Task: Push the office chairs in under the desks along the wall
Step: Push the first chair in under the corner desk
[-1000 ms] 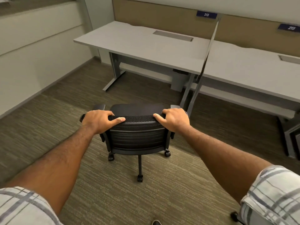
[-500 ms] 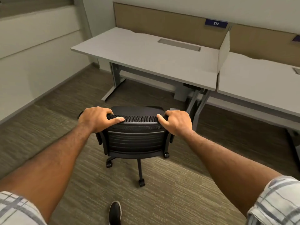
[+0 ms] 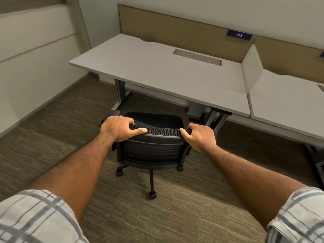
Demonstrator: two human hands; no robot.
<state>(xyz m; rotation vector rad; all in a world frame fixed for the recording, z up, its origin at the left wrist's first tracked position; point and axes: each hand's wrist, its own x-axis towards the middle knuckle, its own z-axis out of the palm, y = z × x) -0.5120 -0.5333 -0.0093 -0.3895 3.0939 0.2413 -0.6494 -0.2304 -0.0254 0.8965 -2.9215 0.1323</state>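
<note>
Black mesh tops the office chair (image 3: 154, 149) that I see gripped at both upper corners. My left hand (image 3: 117, 127) and right hand (image 3: 199, 136) each have their fingers (image 3: 128, 122) curled over the backrest's top edge, thumbs on the near side. The chair stands on brown carpet (image 3: 175, 216), its seat just at the front edge of the grey worktop (image 3: 154, 72) below the 212 label (image 3: 239, 34), with the backrest not yet under.

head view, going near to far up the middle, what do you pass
rear caster → backrest, gripped at its top by the left hand and right hand → seat → desk → cable slot → tan panel
</note>
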